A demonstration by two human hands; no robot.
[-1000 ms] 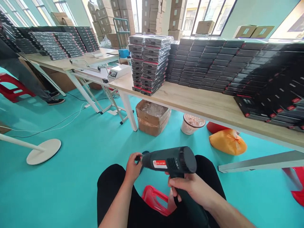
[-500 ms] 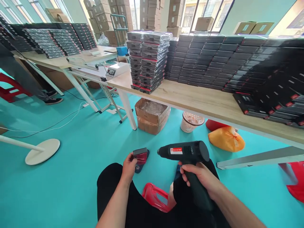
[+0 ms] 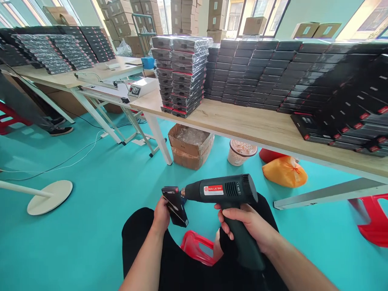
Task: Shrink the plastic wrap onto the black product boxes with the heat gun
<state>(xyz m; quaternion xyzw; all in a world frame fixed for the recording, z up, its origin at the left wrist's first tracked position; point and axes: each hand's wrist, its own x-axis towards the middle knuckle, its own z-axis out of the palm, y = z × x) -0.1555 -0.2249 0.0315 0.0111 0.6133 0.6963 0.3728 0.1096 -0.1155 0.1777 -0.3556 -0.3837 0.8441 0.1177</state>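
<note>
My left hand (image 3: 161, 215) is closed on a small black box (image 3: 176, 208), tilted so that a broad dark face with pale print shows. My right hand (image 3: 242, 220) wraps the handle of a black heat gun (image 3: 221, 190) with a red and white label. The gun lies nearly level, and its metal nozzle points left, right beside the upper edge of the box. Whether nozzle and box touch, I cannot tell. Both are held above my lap.
A wooden table (image 3: 242, 119) ahead carries a stack of film-wrapped boxes (image 3: 182, 76) and rows of black boxes (image 3: 251, 72). Below it are a carton (image 3: 189, 151), a bin (image 3: 239, 153) and an orange bag (image 3: 285, 171). A red stool (image 3: 197, 248) shows between my legs. A person's leg (image 3: 33, 107) is far left.
The box in my left hand has turned, from a reddish face to a dark printed one. The heat gun has moved left, bringing its nozzle up beside the box. The view has shifted slightly.
</note>
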